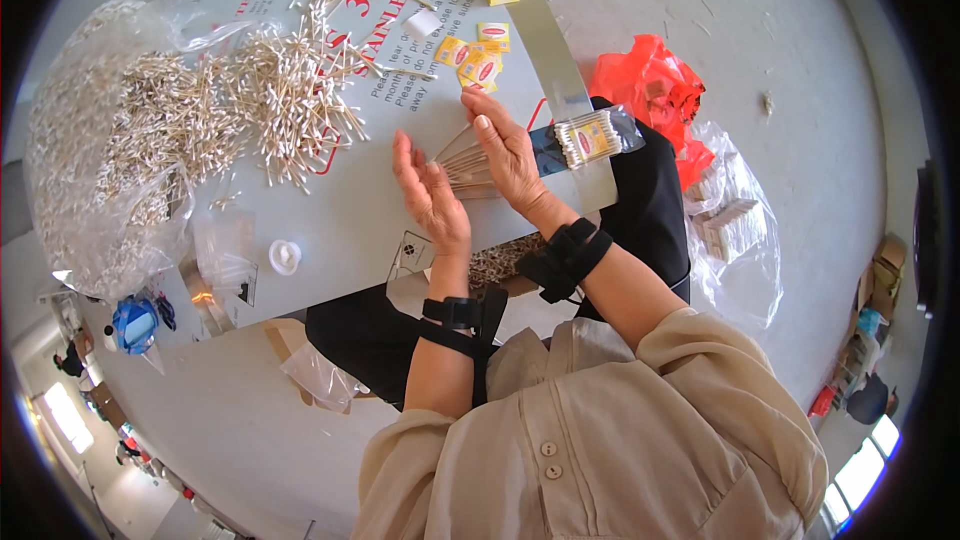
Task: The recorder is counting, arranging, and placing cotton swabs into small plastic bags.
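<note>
Both hands meet over the middle of the board. Her left hand (pixel 432 198) stands on edge, palm turned inward and fingers loosely spread, pressed against a fanned bunch of cotton swabs (pixel 466 170). Her right hand (pixel 508 150) lies flat over the same bunch from the other side, fingers straight, so the sticks are squeezed between the two palms rather than pinched by fingertips. Each wrist carries a black strap.

From the one head view, the work surface is a grey printed board (pixel 350 210) resting across her lap. At its far left sits a loose heap of swabs (pixel 290 90), spilling out of a big clear plastic bag (pixel 90 160) that looks well filled. Small yellow paper labels (pixel 478 55) lie scattered near the top of the board. Just to the right of her hands rests one finished packet of swabs (pixel 592 137), wrapped in clear film with a yellow label. Farther right on the floor, a clear bag holding packed bundles (pixel 735 220) lies beside a red plastic bag (pixel 650 85). A small white plastic cap (pixel 285 256) sits on the board's near side.

Judging by that, some packets are done, but the heap and the full bag suggest far more is left to bundle.
</note>
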`<state>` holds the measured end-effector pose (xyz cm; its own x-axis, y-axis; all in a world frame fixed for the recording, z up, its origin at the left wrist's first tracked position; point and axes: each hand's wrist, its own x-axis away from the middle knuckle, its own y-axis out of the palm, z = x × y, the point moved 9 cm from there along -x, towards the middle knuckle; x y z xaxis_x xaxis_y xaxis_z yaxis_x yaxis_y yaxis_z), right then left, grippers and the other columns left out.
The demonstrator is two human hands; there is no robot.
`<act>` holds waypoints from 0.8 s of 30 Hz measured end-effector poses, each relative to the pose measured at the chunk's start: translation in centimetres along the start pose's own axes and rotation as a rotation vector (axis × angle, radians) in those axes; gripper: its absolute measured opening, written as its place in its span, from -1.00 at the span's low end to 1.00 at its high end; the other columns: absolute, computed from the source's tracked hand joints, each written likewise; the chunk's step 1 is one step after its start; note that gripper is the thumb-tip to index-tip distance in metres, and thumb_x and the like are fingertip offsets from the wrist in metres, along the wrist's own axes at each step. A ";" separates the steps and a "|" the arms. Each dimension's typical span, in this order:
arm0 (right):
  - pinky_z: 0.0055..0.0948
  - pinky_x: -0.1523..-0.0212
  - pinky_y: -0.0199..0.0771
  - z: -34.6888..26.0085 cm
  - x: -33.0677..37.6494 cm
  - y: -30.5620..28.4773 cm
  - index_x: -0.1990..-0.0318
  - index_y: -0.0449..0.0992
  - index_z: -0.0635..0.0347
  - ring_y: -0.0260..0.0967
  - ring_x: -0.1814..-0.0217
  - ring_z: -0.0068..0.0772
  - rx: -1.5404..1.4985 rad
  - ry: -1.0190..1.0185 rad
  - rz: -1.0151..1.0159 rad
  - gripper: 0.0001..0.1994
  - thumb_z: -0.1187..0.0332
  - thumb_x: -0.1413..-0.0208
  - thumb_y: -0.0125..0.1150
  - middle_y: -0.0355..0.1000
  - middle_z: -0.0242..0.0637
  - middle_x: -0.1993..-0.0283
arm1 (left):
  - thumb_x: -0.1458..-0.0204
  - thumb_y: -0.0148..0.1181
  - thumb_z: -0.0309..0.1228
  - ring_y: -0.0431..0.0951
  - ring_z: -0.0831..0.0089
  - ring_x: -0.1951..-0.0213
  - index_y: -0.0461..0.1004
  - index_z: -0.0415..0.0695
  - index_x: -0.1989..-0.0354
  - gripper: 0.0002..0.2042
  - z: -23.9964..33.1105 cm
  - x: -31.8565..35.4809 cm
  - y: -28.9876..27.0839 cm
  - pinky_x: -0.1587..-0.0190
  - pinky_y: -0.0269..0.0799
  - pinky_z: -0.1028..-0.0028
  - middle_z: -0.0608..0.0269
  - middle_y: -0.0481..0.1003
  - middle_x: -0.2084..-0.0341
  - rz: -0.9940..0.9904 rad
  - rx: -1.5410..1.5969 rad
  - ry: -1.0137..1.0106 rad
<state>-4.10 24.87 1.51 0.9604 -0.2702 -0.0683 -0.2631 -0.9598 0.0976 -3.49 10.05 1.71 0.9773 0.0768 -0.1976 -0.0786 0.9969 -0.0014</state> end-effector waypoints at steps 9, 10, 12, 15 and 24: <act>-0.47 -0.30 0.25 0.8 1.5 -2.3 -0.16 0.38 0.38 0.26 -0.27 -0.45 -0.304 0.131 0.072 -0.63 0.27 -0.39 -0.08 0.32 -0.20 -0.24 | 0.22 0.23 -0.64 0.38 0.14 0.06 0.56 -0.07 0.35 -0.77 4.1 -2.6 0.5 0.00 0.32 0.21 0.21 0.43 0.18 -0.399 -0.682 0.326; -0.47 -0.30 0.25 0.8 1.7 -2.6 -0.16 0.38 0.38 0.26 -0.27 -0.45 -0.301 0.132 0.077 -0.63 0.27 -0.39 -0.08 0.32 -0.20 -0.24 | 0.23 0.25 -0.66 0.37 0.16 0.05 0.57 -0.08 0.37 -0.77 4.5 -2.5 1.6 -0.01 0.31 0.23 0.24 0.43 0.20 -0.478 -0.771 0.351; -0.48 -0.30 0.25 0.9 1.8 -2.7 -0.16 0.38 0.39 0.26 -0.26 -0.46 -0.315 0.159 0.070 -0.63 0.28 -0.39 -0.09 0.32 -0.20 -0.24 | 0.25 0.26 -0.67 0.37 0.18 0.04 0.58 -0.08 0.38 -0.77 4.3 -2.4 2.5 -0.02 0.31 0.25 0.27 0.44 0.22 -0.556 -0.861 0.379; -0.48 -0.30 0.25 0.7 1.8 -2.3 -0.16 0.38 0.39 0.26 -0.25 -0.46 -0.304 0.147 0.072 -0.63 0.27 -0.39 -0.09 0.32 -0.21 -0.24 | 0.28 0.30 -0.64 0.37 0.19 0.08 0.56 -0.09 0.41 -0.79 3.9 -3.0 2.3 -0.01 0.31 0.27 0.31 0.44 0.26 -0.549 -0.796 0.398; -0.40 -0.38 0.16 0.6 2.4 -2.3 -0.20 0.34 0.41 0.20 -0.36 -0.39 -0.213 0.144 0.064 -0.60 0.27 -0.40 -0.12 0.24 -0.16 -0.33 | 0.19 0.29 -0.57 0.36 0.20 0.11 0.52 -0.07 0.44 -0.87 1.9 -5.2 2.1 0.02 0.27 0.20 0.33 0.42 0.36 -0.378 -0.924 0.275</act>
<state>-1.25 26.37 0.53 0.9495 -0.3021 0.0850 -0.3135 -0.8993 0.3050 -8.40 11.77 4.57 0.8999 -0.3607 -0.2450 -0.0103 0.5441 -0.8390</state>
